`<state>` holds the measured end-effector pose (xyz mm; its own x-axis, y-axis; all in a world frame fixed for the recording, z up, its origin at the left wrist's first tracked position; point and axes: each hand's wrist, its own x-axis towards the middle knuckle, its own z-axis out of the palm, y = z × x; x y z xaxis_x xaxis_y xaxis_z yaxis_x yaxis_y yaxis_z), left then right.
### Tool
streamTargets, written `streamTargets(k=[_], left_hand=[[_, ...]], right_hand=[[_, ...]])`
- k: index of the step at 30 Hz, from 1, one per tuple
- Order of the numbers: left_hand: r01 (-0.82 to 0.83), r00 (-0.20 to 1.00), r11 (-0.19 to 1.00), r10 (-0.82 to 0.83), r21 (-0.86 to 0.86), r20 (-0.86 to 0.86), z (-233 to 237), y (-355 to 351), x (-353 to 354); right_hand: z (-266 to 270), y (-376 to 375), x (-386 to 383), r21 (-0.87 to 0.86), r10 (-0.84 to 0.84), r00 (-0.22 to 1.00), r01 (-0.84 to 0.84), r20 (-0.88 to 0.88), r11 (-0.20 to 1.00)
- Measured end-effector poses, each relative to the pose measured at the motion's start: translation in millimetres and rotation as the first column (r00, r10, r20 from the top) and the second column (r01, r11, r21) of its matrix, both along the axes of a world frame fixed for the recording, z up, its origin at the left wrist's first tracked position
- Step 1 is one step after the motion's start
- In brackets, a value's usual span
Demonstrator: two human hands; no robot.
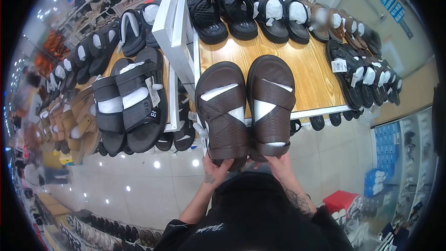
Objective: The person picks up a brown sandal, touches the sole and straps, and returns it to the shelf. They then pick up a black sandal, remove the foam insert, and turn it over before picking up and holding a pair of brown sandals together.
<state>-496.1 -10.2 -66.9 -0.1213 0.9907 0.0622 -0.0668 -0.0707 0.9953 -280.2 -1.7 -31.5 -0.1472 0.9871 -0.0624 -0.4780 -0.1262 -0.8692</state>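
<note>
The left brown sandal (pixel 222 111) and the right brown sandal (pixel 272 104) were held side by side, touching along their inner edges, toes pointing away from the person, over the near edge of the wooden display table (pixel 309 72); white paper stuffing showed under their crossed straps, and a small tag (pixel 200 131) hung at the left one's outer side. The left hand (pixel 215 169) gripped the heel end of the left brown sandal, its fingers curled closed around the sole, fingertips hidden beneath; the right hand (pixel 278 162) clasped the heel of the right brown sandal the same way, fingers wrapped shut under it.

Beyond them, a row of black slide sandals (pixel 241 14) lined the table's far edge; darker brown sandals (pixel 341 23) and tagged black sandals (pixel 367 79) ran down its right side. A white divider panel (pixel 169 30) stood just left of the table; past it lay black strap sandals (pixel 132 102) and tan sandals (pixel 76 121). Below were the glossy tiled floor (pixel 139 181), blue boxes (pixel 385 142) and a red box (pixel 341 200).
</note>
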Motion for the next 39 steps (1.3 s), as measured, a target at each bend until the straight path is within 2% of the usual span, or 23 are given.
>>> streamTargets(k=[5, 8, 10, 11, 12, 13, 14, 15, 16, 17, 18, 19, 20, 21, 23, 24, 26, 30, 32, 33, 35, 39], left_hand=[[0.015, 0.999, 0.998, -0.012, -0.062, 0.041, 1.4, -3.6, -0.9], [0.014, 0.995, 0.998, -0.007, -0.068, 0.102, -1.0, -8.8, 0.7], [0.002, 0.990, 0.999, 0.006, -0.053, 0.137, 4.2, -7.0, 3.0], [0.087, 0.930, 0.995, -0.068, -0.038, 0.362, 7.0, -5.5, 4.1], [0.168, 0.813, 0.986, -0.137, -0.003, 0.567, 13.9, -4.5, 6.2], [0.169, 0.811, 0.986, -0.141, 0.003, 0.568, 24.2, -4.5, 9.1], [0.265, 0.729, 0.964, -0.191, -0.013, 0.657, 35.5, -4.6, 12.1], [0.360, 0.634, 0.933, -0.229, -0.019, 0.739, 46.0, -4.5, 14.7], [0.361, 0.631, 0.933, -0.233, -0.014, 0.740, 53.0, -5.5, 17.3], [0.431, 0.516, 0.902, -0.233, -0.015, 0.824, 58.5, -7.7, 19.7], [0.499, 0.391, 0.867, -0.219, -0.006, 0.894, 63.9, -9.1, 22.0], [0.500, 0.388, 0.866, -0.221, -0.003, 0.895, 70.5, -10.2, 23.9], [0.500, 0.394, 0.866, -0.221, -0.006, 0.892, 77.0, -11.7, 25.6], [0.501, 0.402, 0.866, -0.223, -0.010, 0.888, 80.9, -12.8, 26.8], [0.481, 0.404, 0.877, -0.210, -0.012, 0.890, 83.9, -12.0, 30.8], [0.458, 0.409, 0.889, -0.193, -0.018, 0.892, 85.4, -11.6, 32.1], [0.455, 0.415, 0.890, -0.187, -0.024, 0.891, 90.0, -11.0, 32.5], [0.446, 0.402, 0.894, -0.151, -0.049, 0.903, 88.5, -12.3, 30.7], [0.438, 0.404, 0.897, -0.134, -0.063, 0.905, 87.6, -13.1, 30.9], [0.434, 0.411, 0.897, -0.119, -0.079, 0.904, 87.3, -13.3, 30.8], [0.439, 0.413, 0.896, -0.131, -0.071, 0.901, 85.8, -13.5, 29.9], [0.452, 0.432, 0.889, -0.143, -0.077, 0.890, 86.0, -14.1, 27.6]], right_hand=[[8.4, 0.1, -1.2, -0.011, 0.013, 1.000, -0.012, 0.018, 1.000], [18.0, -0.5, 3.5, -0.047, 0.037, 0.992, -0.032, 0.121, 0.998], [30.8, -1.0, 7.2, 0.042, 0.039, 0.994, -0.043, 0.098, 0.998], [36.3, 0.0, 10.4, 0.044, 0.040, 0.994, -0.044, 0.099, 0.998], [41.8, 2.2, 14.2, 0.054, 0.062, 0.991, -0.069, 0.119, 0.996], [47.8, 3.6, 16.7, 0.067, 0.082, 0.987, -0.092, 0.139, 0.993], [54.3, 1.8, 15.6, 0.005, 0.028, 0.951, -0.031, 0.308, 1.000], [52.3, 2.8, 26.0, 0.011, 0.025, 0.950, -0.029, 0.311, 1.000], [48.6, 4.3, 44.7, -0.002, 0.038, 0.855, -0.043, 0.517, 0.999], [45.8, 5.5, 57.7, -0.018, 0.050, 0.716, -0.052, 0.697, 0.998], [52.5, 7.9, 61.4, -0.014, 0.047, 0.713, -0.052, 0.700, 0.999], [66.4, 11.3, 64.4, 0.122, -0.110, 0.517, 0.011, 0.849, 0.993], [82.0, 14.8, 66.3, 0.265, -0.265, 0.282, 0.038, 0.922, 0.964], [102.3, 20.0, 59.4, 0.265, -0.266, 0.279, 0.040, 0.923, 0.963], [140.8, 38.0, 32.4, 0.642, -0.580, 0.399, -0.031, 0.710, 0.766], [145.9, 47.0, 24.7, 0.645, -0.584, 0.397, -0.030, 0.708, 0.763], [153.2, 62.1, 15.7, 0.714, -0.614, 0.420, -0.129, 0.668, 0.688], [140.0, 82.7, 21.9, 0.694, -0.556, 0.448, -0.242, 0.700, 0.678], [137.3, 85.9, 20.0, 0.591, -0.451, 0.527, -0.126, 0.721, 0.797], [133.6, 88.6, 18.9, 0.588, -0.447, 0.527, -0.131, 0.723, 0.798], [126.8, 94.7, 16.8, 0.527, -0.367, 0.685, -0.028, 0.630, 0.850], [131.1, 104.1, 13.4, 0.453, -0.268, 0.749, -0.048, 0.606, 0.890]])
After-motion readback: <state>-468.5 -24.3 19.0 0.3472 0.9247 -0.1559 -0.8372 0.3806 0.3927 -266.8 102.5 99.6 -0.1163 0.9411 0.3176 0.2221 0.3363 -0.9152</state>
